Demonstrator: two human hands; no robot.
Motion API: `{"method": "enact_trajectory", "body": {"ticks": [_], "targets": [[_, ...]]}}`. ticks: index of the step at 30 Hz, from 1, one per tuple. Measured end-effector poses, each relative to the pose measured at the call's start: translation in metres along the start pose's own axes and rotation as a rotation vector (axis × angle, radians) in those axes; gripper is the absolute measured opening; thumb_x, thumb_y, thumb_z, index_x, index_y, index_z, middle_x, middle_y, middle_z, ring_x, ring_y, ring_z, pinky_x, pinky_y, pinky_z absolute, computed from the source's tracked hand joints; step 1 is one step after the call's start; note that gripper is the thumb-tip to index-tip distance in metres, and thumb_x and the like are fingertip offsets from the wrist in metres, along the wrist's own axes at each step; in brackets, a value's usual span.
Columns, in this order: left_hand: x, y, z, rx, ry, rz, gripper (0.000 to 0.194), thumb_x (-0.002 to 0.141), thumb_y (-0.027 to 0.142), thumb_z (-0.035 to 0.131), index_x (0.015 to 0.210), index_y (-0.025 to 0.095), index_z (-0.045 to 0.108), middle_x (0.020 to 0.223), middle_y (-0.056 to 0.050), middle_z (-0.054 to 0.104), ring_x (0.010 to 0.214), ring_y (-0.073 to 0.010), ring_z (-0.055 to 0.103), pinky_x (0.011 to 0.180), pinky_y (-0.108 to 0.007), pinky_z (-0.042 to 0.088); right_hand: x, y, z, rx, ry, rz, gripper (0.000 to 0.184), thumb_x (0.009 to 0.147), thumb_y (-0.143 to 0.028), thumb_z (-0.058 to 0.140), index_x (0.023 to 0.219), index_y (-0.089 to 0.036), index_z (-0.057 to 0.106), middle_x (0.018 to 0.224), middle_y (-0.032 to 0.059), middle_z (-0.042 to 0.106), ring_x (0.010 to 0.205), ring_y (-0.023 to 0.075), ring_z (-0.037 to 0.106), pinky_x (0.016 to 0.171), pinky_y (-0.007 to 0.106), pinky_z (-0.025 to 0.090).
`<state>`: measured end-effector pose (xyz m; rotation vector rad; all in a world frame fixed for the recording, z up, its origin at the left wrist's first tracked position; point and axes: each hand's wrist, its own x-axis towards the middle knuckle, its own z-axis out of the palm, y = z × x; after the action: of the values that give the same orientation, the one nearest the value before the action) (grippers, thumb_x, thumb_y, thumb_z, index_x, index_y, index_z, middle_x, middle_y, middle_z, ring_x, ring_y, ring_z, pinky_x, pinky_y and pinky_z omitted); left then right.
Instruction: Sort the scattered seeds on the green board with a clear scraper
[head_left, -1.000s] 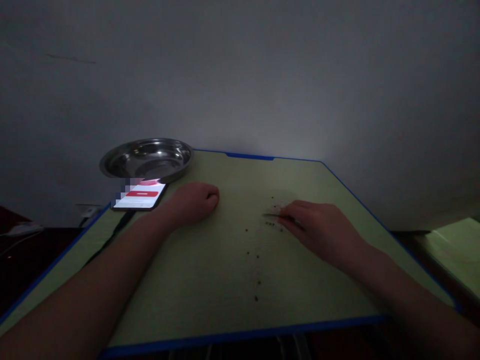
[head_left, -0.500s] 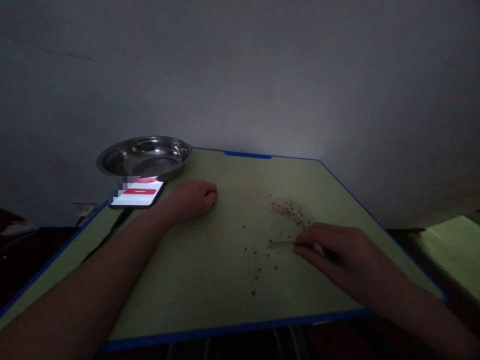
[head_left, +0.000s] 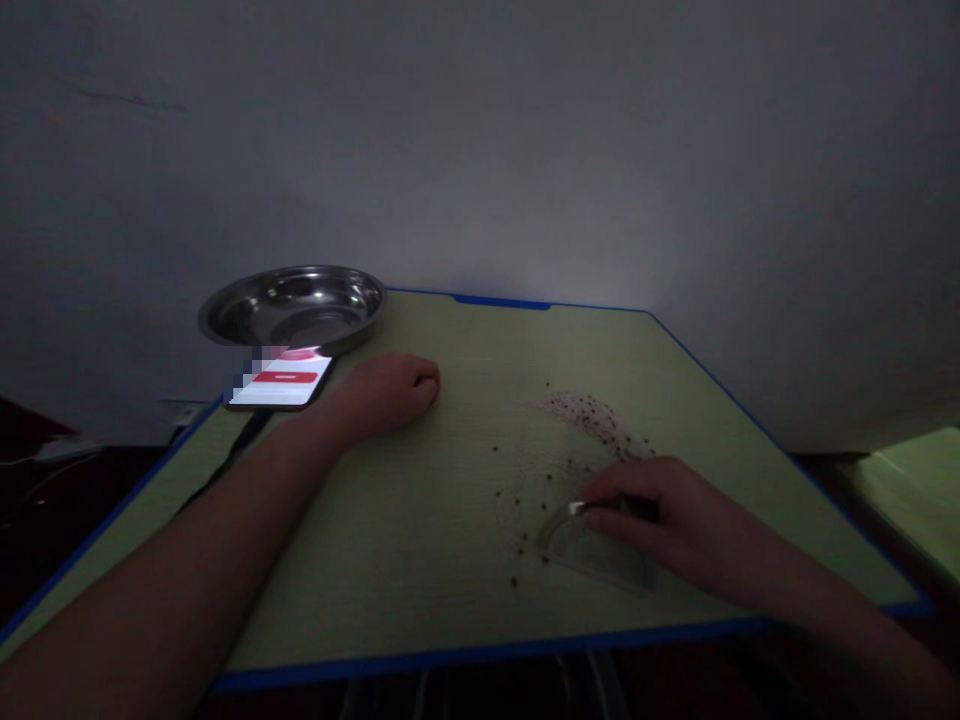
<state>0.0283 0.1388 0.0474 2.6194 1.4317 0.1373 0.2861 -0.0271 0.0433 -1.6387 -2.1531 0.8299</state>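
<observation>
My right hand (head_left: 660,510) pinches the curved edge of a clear plastic protractor (head_left: 596,555) between thumb and fingers. The protractor is tilted, its straight edge low at the tabletop. Just beyond it lies a heap of fine pale grains (head_left: 581,412) with small dark round seeds mixed in. More dark seeds (head_left: 523,537) are scattered to the left of the protractor among a thin spread of pale grains. My left hand (head_left: 390,393) rests on the table as a closed fist, thumb side towards the grains, with nothing visible in it.
A pale green table (head_left: 390,560) with blue edging stands against a grey wall (head_left: 480,150). At its back left sits a shiny steel basin (head_left: 300,305). A phone (head_left: 281,383) with a lit screen leans by the basin, with a dark cable (head_left: 229,450) running beneath my left forearm.
My right hand has turned the protractor, which was seen nearly edge-on, so its half-round face now shows and its straight edge is nearer me. My left hand stays put. The view has shifted slightly.
</observation>
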Motion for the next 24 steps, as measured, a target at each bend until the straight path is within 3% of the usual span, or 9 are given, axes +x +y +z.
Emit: {"method": "enact_trajectory", "body": {"ticks": [13,18,24], "targets": [[0.000,-0.001,0.001,0.001,0.008,0.002,0.031,0.077,0.029,0.036,0.073,0.019,0.065,0.071,-0.004,0.065,0.063,-0.0166,0.055,0.058,-0.028,0.035,-0.017,-0.023,0.011,0.000,-0.116,-0.009,0.014,0.087,-0.031,0.059,0.085,-0.027,0.072,0.079,-0.0021,0.071,0.072,0.0139,0.062,0.063,0.024,0.044],[-0.002,0.001,0.001,-0.004,0.006,0.000,0.030,0.077,0.027,0.037,0.073,0.020,0.066,0.070,-0.004,0.065,0.063,-0.0156,0.054,0.058,-0.027,0.035,-0.009,-0.016,0.009,-0.014,-0.002,-0.017,0.017,0.088,-0.035,0.057,0.086,-0.026,0.072,0.081,-0.0004,0.071,0.077,0.0160,0.062,0.069,0.028,0.044],[-0.003,0.001,0.001,0.016,0.006,-0.002,0.029,0.078,0.026,0.038,0.073,0.019,0.065,0.070,-0.004,0.065,0.062,-0.0153,0.054,0.058,-0.027,0.034,0.009,-0.019,0.012,0.019,-0.057,-0.028,0.017,0.088,-0.029,0.056,0.083,-0.023,0.071,0.075,-0.0016,0.070,0.067,0.0126,0.060,0.061,0.024,0.042]]}}
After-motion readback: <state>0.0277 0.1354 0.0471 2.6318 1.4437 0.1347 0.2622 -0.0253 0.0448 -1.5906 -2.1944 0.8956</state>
